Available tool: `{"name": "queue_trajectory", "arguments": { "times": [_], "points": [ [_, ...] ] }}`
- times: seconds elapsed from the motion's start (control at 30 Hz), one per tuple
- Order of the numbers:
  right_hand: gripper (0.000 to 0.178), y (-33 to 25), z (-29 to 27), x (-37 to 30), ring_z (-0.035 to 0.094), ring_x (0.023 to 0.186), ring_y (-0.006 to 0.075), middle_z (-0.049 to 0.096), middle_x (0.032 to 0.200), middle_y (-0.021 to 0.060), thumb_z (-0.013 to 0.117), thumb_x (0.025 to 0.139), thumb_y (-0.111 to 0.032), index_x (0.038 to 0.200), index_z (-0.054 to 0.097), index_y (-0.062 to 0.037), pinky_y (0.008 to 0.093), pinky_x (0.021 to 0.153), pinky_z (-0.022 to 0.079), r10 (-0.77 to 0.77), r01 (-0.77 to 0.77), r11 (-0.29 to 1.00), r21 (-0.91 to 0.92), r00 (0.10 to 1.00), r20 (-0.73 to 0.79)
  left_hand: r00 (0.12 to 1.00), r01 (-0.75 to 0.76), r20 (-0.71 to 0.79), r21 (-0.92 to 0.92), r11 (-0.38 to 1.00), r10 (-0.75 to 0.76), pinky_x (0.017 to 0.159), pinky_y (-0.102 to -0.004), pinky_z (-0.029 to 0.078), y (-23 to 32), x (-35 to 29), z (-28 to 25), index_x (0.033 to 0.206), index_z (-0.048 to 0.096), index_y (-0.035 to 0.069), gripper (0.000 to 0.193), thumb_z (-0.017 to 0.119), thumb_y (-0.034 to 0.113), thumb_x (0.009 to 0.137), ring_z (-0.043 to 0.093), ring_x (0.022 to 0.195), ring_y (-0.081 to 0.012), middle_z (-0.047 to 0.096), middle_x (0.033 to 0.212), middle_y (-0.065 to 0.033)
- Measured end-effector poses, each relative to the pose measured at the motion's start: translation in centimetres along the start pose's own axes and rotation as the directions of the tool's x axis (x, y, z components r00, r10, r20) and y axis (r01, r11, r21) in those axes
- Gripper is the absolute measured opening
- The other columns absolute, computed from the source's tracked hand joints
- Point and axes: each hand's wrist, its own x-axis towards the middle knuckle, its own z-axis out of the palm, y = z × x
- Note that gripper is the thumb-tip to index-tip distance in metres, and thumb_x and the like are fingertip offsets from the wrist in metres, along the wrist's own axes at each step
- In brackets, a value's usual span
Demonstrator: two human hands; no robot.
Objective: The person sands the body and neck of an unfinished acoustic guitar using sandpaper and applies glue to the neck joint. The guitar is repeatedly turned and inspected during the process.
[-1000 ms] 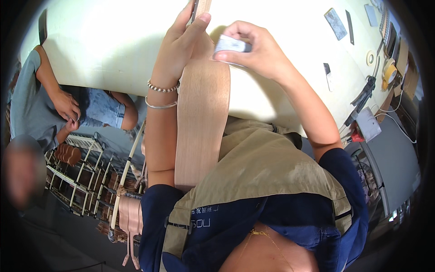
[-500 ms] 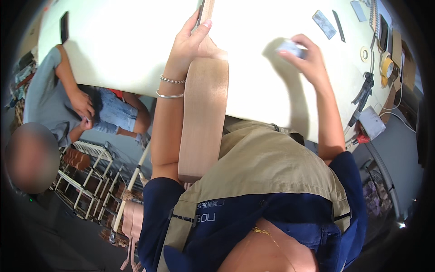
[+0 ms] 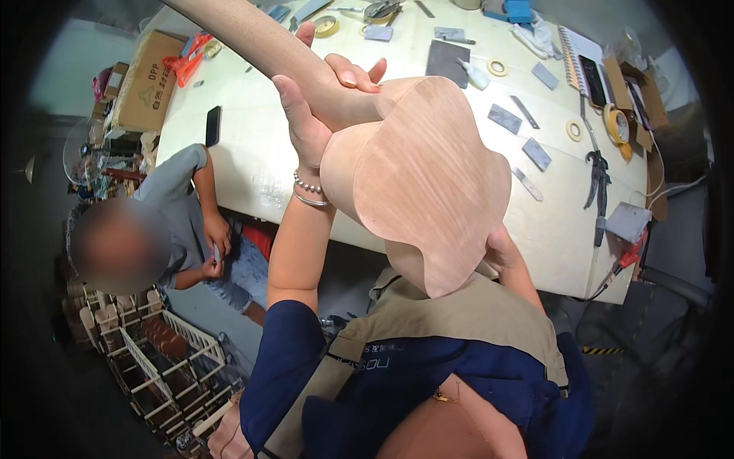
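An unfinished bare-wood ukulele [image 3: 436,168] is held up over the table's near edge, its flat, hole-less back turned up and its neck slanting to the upper left. My left hand [image 3: 310,134] wraps the neck by the heel, thumb on one side and fingertips showing on the other. At the lower right edge of the body, my right hand [image 3: 501,249] grips the rim; its thumb side shows and its other fingers are hidden behind the wood. A grey sanding pad [image 3: 537,153] lies on the table beyond it.
On the pale table [image 3: 252,168] are another grey pad [image 3: 505,118], a dark ruler [image 3: 524,112], tape rolls [image 3: 573,130], a clamp [image 3: 596,180] and a phone [image 3: 213,125]. A co-worker [image 3: 183,245] sits at left, near a rack [image 3: 153,359].
My right hand has let go of the pad, now on the table, and taken hold of the body. The ukulele has turned from edge-on to back-up. The view takes in more table.
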Motion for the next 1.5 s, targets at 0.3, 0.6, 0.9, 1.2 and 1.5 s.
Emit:
{"name": "queue_trajectory", "arguments": {
  "times": [0.3,0.6,0.9,1.2,1.5],
  "points": [
    [0.065,-1.8,-3.5,-2.6,0.035,0.128,0.0263,0.035,0.138,0.0156,0.07,0.077,-0.024,0.131,0.041,-0.0028,0.0377,0.105,0.03,-0.757,0.348,0.148,-0.926,0.642,0.12,0.969,0.21,-0.012,0.567,0.797,-0.247,0.093,-0.0416,0.045,2.7,-3.4,2.9,0.129,0.025,-0.006,0.07,0.029,0.054,0.092,0.055,0.109,-0.0345,0.056,0.107,-0.0218],
    [0.077,-4.7,-3.5,-6.4,0.039,0.124,0.0258,0.042,0.134,0.0124,0.071,0.075,-0.03,0.136,0.032,-0.0017,0.0416,0.112,0.016,-0.692,0.372,0.291,-0.882,0.718,0.074,0.961,0.253,-0.03,0.499,0.829,-0.275,0.094,-0.0414,0.044,1.1,-5.3,3.7,0.134,0.015,-0.005,0.06,0.043,0.032,0.096,0.054,0.11,-0.0343,0.056,0.107,-0.0208],
    [0.079,-1.6,-9.4,-6.9,0.044,0.119,0.0247,0.051,0.125,0.0079,0.072,0.072,-0.028,0.136,0.033,-0.0034,0.0453,0.112,0.014,-0.555,0.16,0.212,-0.964,0.832,0.016,0.956,0.257,0.01,0.456,0.852,-0.294,0.098,-0.0392,0.039,0.1,-6.1,4.9,0.138,0.014,-0.001,0.066,0.056,0.012,0.088,0.053,0.111,-0.0279,0.056,0.109,-0.0165],
    [0.071,-1.1,-8.4,-5.8,0.041,0.122,0.0253,0.045,0.131,0.0087,0.059,0.08,-0.033,0.138,0.03,-0.0053,0.0431,0.11,0.02,-0.554,0.271,0.51,-0.817,0.829,-0.07,0.957,0.242,0.01,0.527,0.814,-0.291,0.098,-0.0365,0.037,-0.9,-6.5,5.5,0.138,0.01,-0.002,0.069,0.056,0.013,0.089,0.051,0.109,-0.0209,0.056,0.108,-0.0119],
    [0.064,-2.4,-6.8,-7.2,0.039,0.125,0.0259,0.039,0.137,0.0095,0.047,0.089,-0.038,0.141,0.027,-0.0071,0.0409,0.107,0.026,-0.474,0.493,0.869,0.051,0.857,-0.205,0.949,0.31,-0.097,0.444,0.84,-0.299,0.093,-0.0333,0.046,-1.5,-6.4,4.8,0.136,0.023,-0.002,0.059,0.053,0.022,0.092,0.054,0.111,-0.0209,0.055,0.112,-0.0144]
  ]
}}
